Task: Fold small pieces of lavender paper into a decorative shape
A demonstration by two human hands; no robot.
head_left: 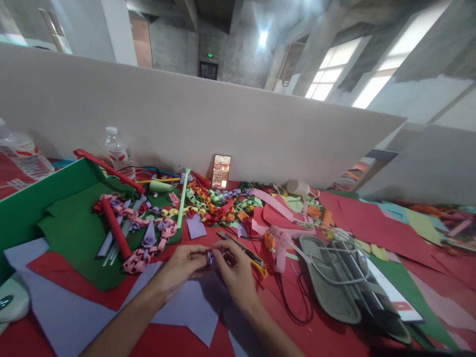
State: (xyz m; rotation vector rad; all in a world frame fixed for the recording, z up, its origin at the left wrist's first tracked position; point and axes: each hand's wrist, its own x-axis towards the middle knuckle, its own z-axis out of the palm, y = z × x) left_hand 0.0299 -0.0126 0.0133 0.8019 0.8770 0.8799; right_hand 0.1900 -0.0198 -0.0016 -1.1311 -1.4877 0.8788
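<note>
A small crumpled or rolled piece of purple paper (pixel 210 259) is pinched between my two hands. My left hand (pixel 186 265) closes on its left side, and the fingers of my right hand (pixel 234 263) press it from the right; its exact shape is largely covered by the fingers. Below them lies a sheet of purple paper (pixel 189 307) with cut edges. Just beyond my right hand rests a utility knife (pixel 243 246) with a yellow-and-black handle. A square of purple paper (pixel 196 226) lies a little farther off.
Colourful paper chains (pixel 208 201) spread across the red table. A pink glue gun (pixel 281 248) with a cord lies right of my hands, beside a grey pouch (pixel 327 282). A lit phone (pixel 220 172) leans on the white partition (pixel 186 114). A water bottle (pixel 118 151) stands at back left.
</note>
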